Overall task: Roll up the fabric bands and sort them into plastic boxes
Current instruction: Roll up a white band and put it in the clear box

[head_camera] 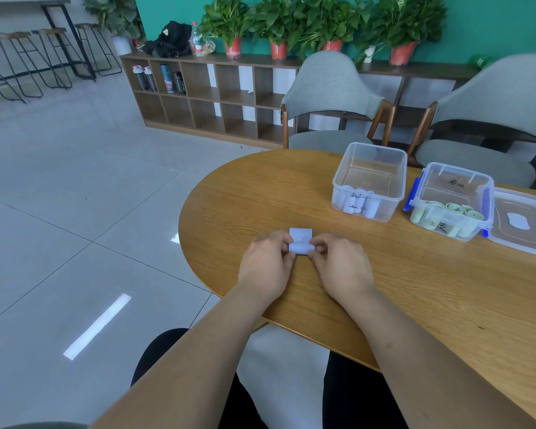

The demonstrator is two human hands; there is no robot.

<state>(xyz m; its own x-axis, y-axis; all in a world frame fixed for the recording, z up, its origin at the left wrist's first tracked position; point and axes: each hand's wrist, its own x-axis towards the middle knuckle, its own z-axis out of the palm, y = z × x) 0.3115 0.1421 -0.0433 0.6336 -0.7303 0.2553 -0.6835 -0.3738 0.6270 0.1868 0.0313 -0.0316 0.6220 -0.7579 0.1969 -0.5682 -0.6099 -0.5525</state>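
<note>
A pale lavender fabric band (300,243) is held on the rounded wooden table (415,289), close to its near-left edge. Its near part is wound into a small roll, while a short flat tail lies on the wood beyond it. The left end of the roll is pinched by the left hand (268,263), and the right end by the right hand (341,264), thumbs and fingertips closed on the fabric from either side. Farther back on the table, to the right, a clear lidless plastic box (369,181) is seen with several rolled lavender bands at its near wall. Just beside it, a clear plastic box with blue clips (452,199) holds rolled pale green bands. A transparent lid (523,224) lies flat against that box's right side.
</note>
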